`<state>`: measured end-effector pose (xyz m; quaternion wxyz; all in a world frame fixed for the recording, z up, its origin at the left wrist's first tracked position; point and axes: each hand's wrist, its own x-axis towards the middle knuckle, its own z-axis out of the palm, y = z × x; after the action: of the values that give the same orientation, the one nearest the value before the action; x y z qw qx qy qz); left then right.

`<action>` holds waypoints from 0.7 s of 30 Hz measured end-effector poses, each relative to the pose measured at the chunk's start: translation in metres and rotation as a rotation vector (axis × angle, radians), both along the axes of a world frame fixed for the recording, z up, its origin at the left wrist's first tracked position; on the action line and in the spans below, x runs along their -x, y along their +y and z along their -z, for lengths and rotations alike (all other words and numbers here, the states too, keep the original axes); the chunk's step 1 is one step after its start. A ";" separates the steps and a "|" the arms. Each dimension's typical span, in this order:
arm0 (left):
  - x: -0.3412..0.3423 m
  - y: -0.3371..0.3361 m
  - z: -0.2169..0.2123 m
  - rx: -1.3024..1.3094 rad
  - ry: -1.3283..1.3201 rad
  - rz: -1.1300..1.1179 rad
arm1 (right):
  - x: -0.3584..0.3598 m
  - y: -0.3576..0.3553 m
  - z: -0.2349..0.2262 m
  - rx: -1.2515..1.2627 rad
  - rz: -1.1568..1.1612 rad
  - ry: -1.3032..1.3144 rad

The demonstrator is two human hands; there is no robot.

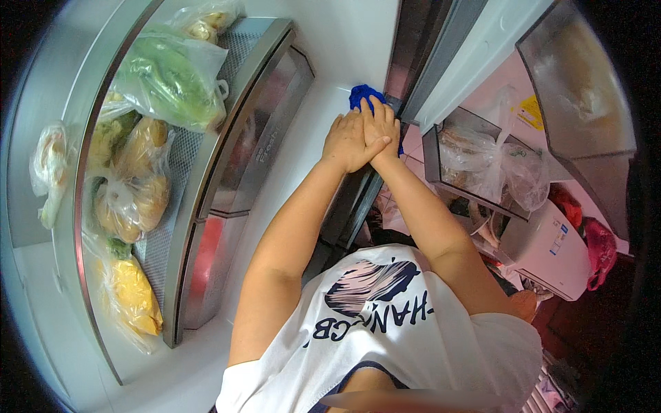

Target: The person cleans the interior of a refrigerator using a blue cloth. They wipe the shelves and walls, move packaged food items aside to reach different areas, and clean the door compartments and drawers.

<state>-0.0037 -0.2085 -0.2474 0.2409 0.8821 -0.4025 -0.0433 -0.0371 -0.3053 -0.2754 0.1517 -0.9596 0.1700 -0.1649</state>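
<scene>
A bunched blue cloth [361, 92] sits at the corner of the white fridge wall, beside the dark door seal. My right hand [381, 127] holds it against that edge. Its fingers are extended over the cloth, and some blue shows on both sides of it. My left hand [346, 140] rests flat beside and partly over the right, its thumb crossing near the right wrist. The left fingers are stretched out, and I see nothing held in them. Both forearms reach forward from my white printed shirt [385, 310]. What lies under the palms is hidden.
On the left, a fridge shelf [182, 172] carries bagged green vegetables [165, 82], bagged round produce [134, 199] and a yellow package [134, 292]. Clear drawers [265, 131] sit beside it. Right, a door bin [475, 179] holds plastic bags; a white box [551, 248] stands below.
</scene>
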 end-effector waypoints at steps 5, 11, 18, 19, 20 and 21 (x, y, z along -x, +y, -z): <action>0.027 -0.004 -0.015 0.004 0.081 0.050 | 0.029 -0.007 0.001 -0.130 0.046 0.026; 0.087 0.000 0.008 -0.113 0.016 0.189 | 0.117 -0.027 0.025 -0.259 -0.107 0.128; 0.112 0.034 -0.006 0.069 0.115 0.327 | 0.144 -0.029 0.013 -0.429 -0.118 -0.050; 0.113 0.041 -0.011 0.073 0.000 0.268 | 0.138 -0.028 0.014 -0.386 -0.139 -0.101; 0.112 0.049 -0.011 0.094 -0.009 0.175 | 0.130 -0.029 0.014 -0.370 -0.162 -0.161; 0.111 0.056 -0.010 0.115 -0.019 0.080 | 0.120 -0.030 0.014 -0.355 -0.187 -0.220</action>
<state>-0.1144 -0.1523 -0.2372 0.2854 0.8503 -0.4417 -0.0215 -0.1573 -0.3351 -0.2890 0.3502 -0.9057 0.0889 -0.2215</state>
